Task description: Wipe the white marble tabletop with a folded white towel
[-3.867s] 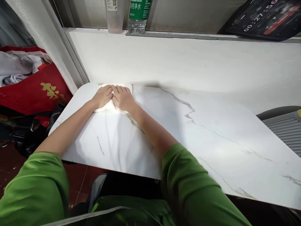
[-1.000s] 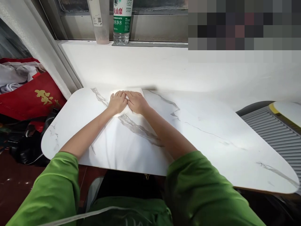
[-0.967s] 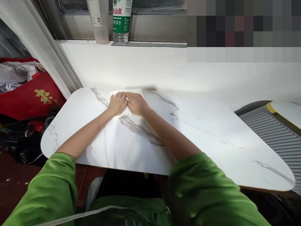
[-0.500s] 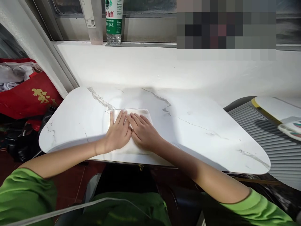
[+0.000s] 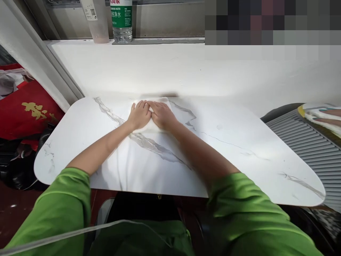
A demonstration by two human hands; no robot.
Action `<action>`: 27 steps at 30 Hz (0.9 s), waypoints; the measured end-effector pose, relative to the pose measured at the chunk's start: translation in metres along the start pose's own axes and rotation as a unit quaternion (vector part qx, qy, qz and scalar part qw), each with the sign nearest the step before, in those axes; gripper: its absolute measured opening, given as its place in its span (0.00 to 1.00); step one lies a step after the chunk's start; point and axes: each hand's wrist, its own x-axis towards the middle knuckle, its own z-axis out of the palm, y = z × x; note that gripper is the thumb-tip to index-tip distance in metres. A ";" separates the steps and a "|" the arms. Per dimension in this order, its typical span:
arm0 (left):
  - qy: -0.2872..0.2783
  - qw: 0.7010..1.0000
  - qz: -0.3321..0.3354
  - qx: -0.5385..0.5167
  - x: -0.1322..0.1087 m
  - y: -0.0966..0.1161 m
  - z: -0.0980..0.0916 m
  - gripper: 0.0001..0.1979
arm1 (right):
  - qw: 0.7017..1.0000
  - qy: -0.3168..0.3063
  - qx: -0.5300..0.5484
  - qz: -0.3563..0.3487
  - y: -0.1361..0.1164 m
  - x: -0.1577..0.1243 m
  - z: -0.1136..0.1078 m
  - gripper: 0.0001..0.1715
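A white folded cloth (image 5: 151, 127) lies flat on the white marble-patterned table (image 5: 229, 167), close to its back edge. My left hand (image 5: 140, 114) presses on the cloth's left part, palm down, with the fingers pointing toward the wall. Against it, my right hand (image 5: 163, 114) bears down on the right part in the same way. The thumbs meet near the middle. Both hands lie flat rather than wrapped round the cloth, and they cover much of it.
A clear bottle with a green label (image 5: 122, 21) and a translucent cup (image 5: 98, 25) stand on the windowsill. To the left is a red bag (image 5: 23, 110). A ribbed grey surface (image 5: 306, 142) adjoins the right side. A pale cable (image 5: 80, 231) crosses in front of me.
Both hands have pushed the cloth forward, from near the table's front edge to its back edge. My arms are stretched farther out, and the view has shifted slightly.
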 end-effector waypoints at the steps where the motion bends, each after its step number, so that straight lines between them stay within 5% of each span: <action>1: 0.005 1.000 -0.002 0.004 0.011 -0.001 0.002 0.25 | 1.000 0.006 0.003 0.009 0.007 0.008 0.002 0.35; 5: 0.017 1.000 0.013 0.013 0.032 -0.005 0.008 0.24 | 0.999 0.020 0.006 0.029 0.020 0.021 0.007 0.34; 10: 0.016 1.000 0.019 0.008 0.019 -0.001 0.006 0.24 | 1.000 0.012 0.003 0.007 0.018 0.006 0.005 0.34; 15: -0.014 1.000 0.023 0.015 -0.026 0.026 0.000 0.25 | 1.000 -0.010 -0.026 -0.011 0.002 -0.041 -0.006 0.35; 23: -0.014 0.991 0.123 0.053 -0.133 0.083 -0.003 0.27 | 0.996 0.003 -0.031 -0.088 -0.034 -0.162 -0.032 0.34; 27: -0.028 0.988 0.147 0.037 -0.144 0.092 0.000 0.27 | 0.994 0.015 -0.006 -0.107 -0.035 -0.179 -0.038 0.35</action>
